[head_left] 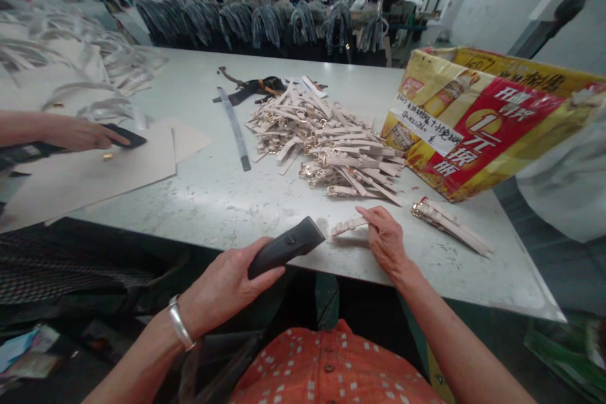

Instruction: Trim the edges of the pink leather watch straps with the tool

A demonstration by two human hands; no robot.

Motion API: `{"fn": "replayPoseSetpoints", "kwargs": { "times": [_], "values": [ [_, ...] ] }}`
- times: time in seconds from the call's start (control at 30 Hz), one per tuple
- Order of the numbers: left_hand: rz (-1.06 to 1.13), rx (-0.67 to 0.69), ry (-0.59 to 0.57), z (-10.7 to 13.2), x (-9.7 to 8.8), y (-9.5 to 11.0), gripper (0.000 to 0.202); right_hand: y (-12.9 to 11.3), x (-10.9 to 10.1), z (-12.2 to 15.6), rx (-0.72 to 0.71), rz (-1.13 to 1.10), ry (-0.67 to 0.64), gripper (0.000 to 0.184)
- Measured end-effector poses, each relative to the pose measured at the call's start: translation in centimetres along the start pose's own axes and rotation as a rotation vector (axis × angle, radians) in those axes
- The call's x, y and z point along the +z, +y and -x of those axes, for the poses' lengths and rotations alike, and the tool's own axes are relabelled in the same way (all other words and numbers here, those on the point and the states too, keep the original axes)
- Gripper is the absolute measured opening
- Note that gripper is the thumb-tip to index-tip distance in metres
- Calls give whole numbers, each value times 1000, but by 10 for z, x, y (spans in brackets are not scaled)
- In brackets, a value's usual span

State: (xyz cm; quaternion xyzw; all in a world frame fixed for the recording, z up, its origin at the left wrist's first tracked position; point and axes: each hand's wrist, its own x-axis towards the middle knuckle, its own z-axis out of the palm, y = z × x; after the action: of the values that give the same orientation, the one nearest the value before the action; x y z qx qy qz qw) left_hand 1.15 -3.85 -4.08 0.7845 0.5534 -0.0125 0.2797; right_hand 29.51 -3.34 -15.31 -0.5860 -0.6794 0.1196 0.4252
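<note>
My left hand is wrapped round a black handheld tool with a wide, pale-edged head, whose exact kind I cannot make out. The head points right and up, above the table's near edge. In my right hand a short pale pink buckle strap is pinched between thumb and fingers. Its buckle end faces the tool's head, with a small gap between them. Beyond both hands lies a big pile of similar buckle straps. To the right, a bundle of straps rests alone on the table.
A yellow and red cardboard box stands on the white table at right. Black straps and a grey strip lie behind. At left, a co-worker's hand holds a black tool over pale sheets.
</note>
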Motion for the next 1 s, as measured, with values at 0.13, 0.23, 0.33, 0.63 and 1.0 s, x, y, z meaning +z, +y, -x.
{"fn": "replayPoseSetpoints", "kwargs": {
  "times": [0.13, 0.23, 0.33, 0.63, 1.0],
  "values": [
    [0, -5, 17, 0, -7, -5, 33, 5, -2, 0, -74, 144, -160, 48],
    [-18, 19, -12, -3, -2, -8, 33, 6, -11, 6, -152, 308, -304, 49],
    [-50, 37, -47, -7, 5, -7, 32, 3, -22, 9, -187, 392, -383, 54],
    [-108, 87, -106, -18, 6, 8, 31, -18, -19, 4, -168, 112, -447, 44],
    [5, 48, 16, 2, -13, -2, 36, -33, 15, -10, 27, -257, -120, 21]
  ]
}}
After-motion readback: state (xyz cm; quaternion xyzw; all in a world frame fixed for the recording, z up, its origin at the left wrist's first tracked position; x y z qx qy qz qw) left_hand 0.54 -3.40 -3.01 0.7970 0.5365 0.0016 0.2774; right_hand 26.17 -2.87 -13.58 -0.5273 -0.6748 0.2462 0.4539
